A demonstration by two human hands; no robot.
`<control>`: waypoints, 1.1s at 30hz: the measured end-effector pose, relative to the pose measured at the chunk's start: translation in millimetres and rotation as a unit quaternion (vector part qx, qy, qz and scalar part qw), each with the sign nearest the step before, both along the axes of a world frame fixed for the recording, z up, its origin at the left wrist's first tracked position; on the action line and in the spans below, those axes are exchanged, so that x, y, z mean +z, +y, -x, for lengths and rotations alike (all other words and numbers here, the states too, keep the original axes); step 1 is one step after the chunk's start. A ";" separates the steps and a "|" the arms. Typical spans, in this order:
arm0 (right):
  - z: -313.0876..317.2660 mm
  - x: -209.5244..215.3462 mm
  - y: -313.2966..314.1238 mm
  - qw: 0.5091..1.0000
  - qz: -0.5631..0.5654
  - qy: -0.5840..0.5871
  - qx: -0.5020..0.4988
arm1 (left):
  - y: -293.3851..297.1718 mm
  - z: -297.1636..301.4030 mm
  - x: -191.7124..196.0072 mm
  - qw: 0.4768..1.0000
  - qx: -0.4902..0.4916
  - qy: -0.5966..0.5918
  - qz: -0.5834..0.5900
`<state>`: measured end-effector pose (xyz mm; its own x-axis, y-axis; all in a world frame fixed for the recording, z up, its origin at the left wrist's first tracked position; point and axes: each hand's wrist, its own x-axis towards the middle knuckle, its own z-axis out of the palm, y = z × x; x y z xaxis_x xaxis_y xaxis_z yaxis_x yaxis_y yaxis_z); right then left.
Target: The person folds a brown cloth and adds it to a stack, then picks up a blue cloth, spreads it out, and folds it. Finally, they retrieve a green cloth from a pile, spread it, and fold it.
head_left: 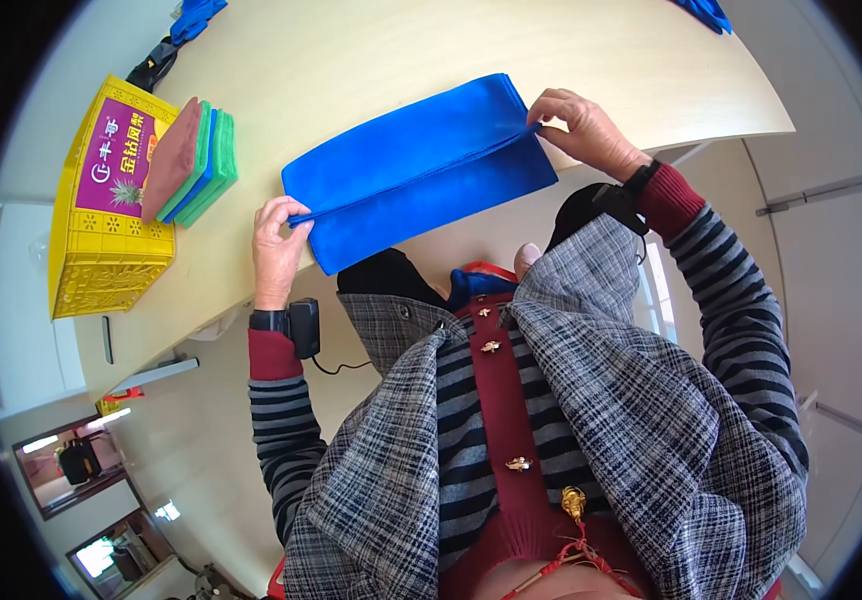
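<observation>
A blue cloth (401,150) lies on the pale table in front of me, with one edge folded over so that a seam-like line runs along its length. My left hand (279,240) pinches that folded edge at the cloth's left end. At the right end, my right hand (591,130) grips the same edge between thumb and fingers. The cloth's near part reaches the table's front edge. Both wrists wear black bands, and a small black box sits by the left one.
To the left stands a yellow plastic basket (101,265) with a purple label. Leaning by it is a stack of folded cloths (196,165) in brown, green and blue. More blue fabric (196,18) lies at the far left of the table (351,60), and another blue piece (706,12) at the far right.
</observation>
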<state>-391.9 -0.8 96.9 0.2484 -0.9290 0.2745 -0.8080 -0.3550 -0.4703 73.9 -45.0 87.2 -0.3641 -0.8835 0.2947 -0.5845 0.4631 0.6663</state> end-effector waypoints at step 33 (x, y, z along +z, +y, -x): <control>-91.7 26.7 -64.3 0.978 -0.058 0.197 -0.028 | -67.7 10.9 -0.3 0.985 -0.005 -0.170 0.027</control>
